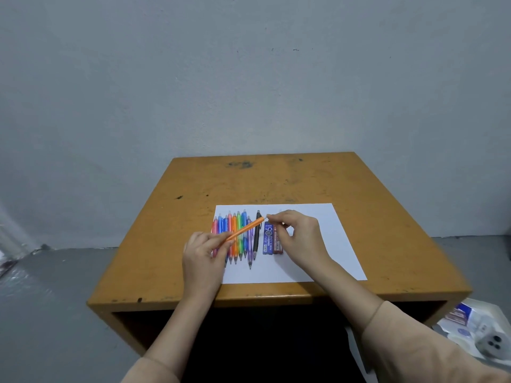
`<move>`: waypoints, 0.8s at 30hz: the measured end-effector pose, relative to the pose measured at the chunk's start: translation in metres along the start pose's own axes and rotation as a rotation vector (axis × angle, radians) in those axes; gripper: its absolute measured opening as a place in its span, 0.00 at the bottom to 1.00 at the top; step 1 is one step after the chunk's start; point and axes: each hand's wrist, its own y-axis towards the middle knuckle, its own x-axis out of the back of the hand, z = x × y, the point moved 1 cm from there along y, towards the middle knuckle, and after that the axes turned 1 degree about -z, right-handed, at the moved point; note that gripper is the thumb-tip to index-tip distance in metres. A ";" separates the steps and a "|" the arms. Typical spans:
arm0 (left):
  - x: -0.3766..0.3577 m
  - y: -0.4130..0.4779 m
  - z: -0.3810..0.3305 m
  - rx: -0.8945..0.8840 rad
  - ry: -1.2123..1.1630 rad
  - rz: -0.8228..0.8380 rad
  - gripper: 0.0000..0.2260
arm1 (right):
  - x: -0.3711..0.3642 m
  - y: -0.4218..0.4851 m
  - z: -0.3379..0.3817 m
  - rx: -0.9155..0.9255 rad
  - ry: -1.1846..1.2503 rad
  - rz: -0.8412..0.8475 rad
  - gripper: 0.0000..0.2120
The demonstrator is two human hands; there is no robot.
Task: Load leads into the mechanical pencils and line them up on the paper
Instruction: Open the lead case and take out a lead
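My left hand [203, 251] grips an orange mechanical pencil [247, 229], tilted up to the right above the paper. My right hand [300, 236] pinches its top end, where a small pale cap [266, 217] shows at my fingertips. Under the pencil, several coloured mechanical pencils [235, 236] lie side by side on the left part of a white sheet of paper [331, 244]. A black pencil [257, 234] lies to their right. Beside it lie a blue lead case [268, 239] and a dark red lead case [277, 244], partly hidden by my right hand.
The paper lies on a worn yellow wooden table [276, 181] against a grey wall. On the floor at the lower right sits a white tray [481, 330] with small packets and a round grey object.
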 end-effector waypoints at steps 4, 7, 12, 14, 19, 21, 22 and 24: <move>-0.001 0.000 -0.001 -0.032 0.026 0.005 0.11 | 0.005 0.008 -0.003 -0.097 0.138 -0.011 0.09; -0.001 -0.001 -0.002 -0.032 0.033 0.005 0.11 | 0.007 0.019 -0.011 -0.188 0.237 -0.038 0.09; -0.002 0.000 -0.001 -0.049 0.032 0.018 0.10 | 0.011 0.044 -0.028 -0.235 0.229 -0.047 0.10; -0.002 -0.001 0.001 -0.078 0.050 0.009 0.10 | 0.011 0.052 -0.034 -0.238 0.182 -0.020 0.11; -0.003 0.000 0.001 -0.114 0.074 -0.001 0.10 | 0.003 0.066 -0.048 -0.258 0.015 0.112 0.12; -0.003 0.000 0.001 -0.101 0.070 0.004 0.10 | -0.002 0.069 -0.050 -0.259 -0.036 0.149 0.12; -0.003 0.000 0.001 -0.097 0.069 0.006 0.10 | -0.004 0.069 -0.051 -0.260 -0.049 0.162 0.12; -0.004 0.000 0.001 -0.094 0.063 0.011 0.11 | -0.007 0.069 -0.051 -0.274 -0.057 0.178 0.11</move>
